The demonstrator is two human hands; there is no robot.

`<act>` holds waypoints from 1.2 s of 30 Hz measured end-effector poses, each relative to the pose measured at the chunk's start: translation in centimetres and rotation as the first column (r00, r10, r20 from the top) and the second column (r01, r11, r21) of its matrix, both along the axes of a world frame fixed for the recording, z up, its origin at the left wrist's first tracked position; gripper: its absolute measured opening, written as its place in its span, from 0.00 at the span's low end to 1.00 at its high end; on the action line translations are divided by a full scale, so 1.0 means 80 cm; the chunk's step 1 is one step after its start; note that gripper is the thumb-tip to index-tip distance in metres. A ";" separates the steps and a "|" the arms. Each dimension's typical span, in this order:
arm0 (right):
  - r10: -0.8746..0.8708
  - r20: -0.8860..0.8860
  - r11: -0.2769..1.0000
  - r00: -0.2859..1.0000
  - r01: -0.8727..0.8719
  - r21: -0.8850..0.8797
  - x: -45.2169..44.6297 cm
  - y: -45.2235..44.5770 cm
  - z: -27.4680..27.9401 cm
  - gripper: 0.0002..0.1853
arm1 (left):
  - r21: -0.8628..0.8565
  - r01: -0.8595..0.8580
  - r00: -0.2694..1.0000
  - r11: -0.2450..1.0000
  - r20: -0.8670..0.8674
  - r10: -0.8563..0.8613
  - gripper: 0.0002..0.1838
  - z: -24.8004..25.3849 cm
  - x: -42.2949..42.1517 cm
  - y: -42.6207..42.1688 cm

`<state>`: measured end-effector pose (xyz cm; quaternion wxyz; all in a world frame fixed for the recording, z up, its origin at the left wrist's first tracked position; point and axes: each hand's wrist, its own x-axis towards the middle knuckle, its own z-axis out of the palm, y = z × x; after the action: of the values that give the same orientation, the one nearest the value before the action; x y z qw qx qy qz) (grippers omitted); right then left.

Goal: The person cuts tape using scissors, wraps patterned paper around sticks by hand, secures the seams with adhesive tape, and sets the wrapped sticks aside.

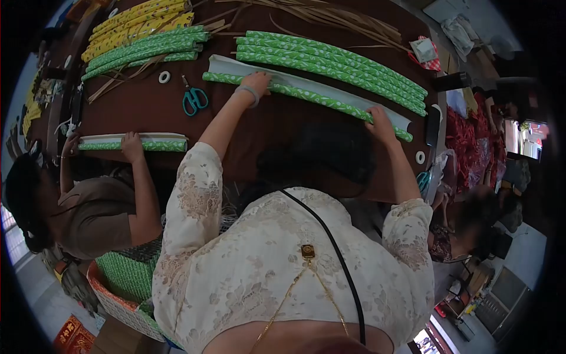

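Note:
A partly rolled sheet of green patterned paper [312, 95] lies across the brown table in front of me, its white inner side showing along the far edge. My left hand [256, 84] is closed over the roll towards its left end, with the fingertips partly hidden. Near the other end, my right hand [381, 123] has its fingers wrapped round the roll. Just beyond it rests a row of finished-looking green patterned rolls [330, 68]. Teal-handled scissors [195, 101] and a white tape roll [164, 77] lie to the left of my left arm.
At the left, another person's hands [132, 146] rest on a similar green roll [165, 146]. Yellow rolls [141, 26] and more green rolls [147, 52] lie at the far left. Brown strips [348, 20] spread along the back. A dark phone-like object [433, 125] sits at the right edge.

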<state>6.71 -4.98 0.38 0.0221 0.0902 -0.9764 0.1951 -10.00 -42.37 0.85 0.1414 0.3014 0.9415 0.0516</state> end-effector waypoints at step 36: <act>-0.104 0.083 0.988 0.991 0.113 -0.102 0.016 -0.002 -0.003 0.21 | 0.171 0.087 0.980 0.981 -0.193 -0.054 0.15 -0.021 0.045 -0.014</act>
<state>8.03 -5.13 0.17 -0.0003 0.0280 -0.9682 0.2485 -6.38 -43.49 -0.83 0.0262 0.3496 0.9310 0.1019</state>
